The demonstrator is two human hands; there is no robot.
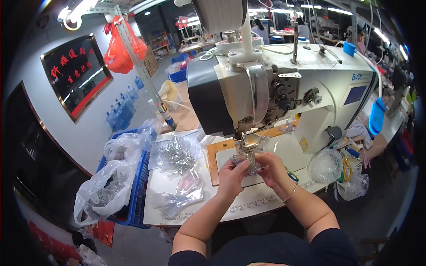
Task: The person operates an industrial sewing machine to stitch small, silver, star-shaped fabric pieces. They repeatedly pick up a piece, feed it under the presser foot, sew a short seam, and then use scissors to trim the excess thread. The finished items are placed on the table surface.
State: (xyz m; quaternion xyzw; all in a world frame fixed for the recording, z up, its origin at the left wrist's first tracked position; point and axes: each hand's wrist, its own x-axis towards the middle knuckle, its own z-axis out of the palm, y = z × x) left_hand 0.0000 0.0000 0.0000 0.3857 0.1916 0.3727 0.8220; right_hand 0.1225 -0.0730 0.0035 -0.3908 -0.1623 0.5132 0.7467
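Observation:
My left hand (232,176) and my right hand (273,172) meet just in front of the sewing machine's needle area. Thumbs and fingers of both pinch a small, shiny, silvery-clear piece (253,168); its exact kind is too small to make out. The white industrial sewing machine (306,66) stands over them, its presser foot (243,146) right behind my fingertips. A similar glittery bit (264,141) shows beside the foot. On the table left of my left hand lies a heap of silvery-clear pieces (176,155), with flat clear plastic strips (179,201) nearer to me.
A blue crate (141,186) with clear plastic bags (108,190) stands against the table's left side. Right of the machine bed are a clear bag (326,165), scissors with yellow handles (347,168) and a hanging blue device (376,116). Green-handled snips (291,174) lie beside my right wrist.

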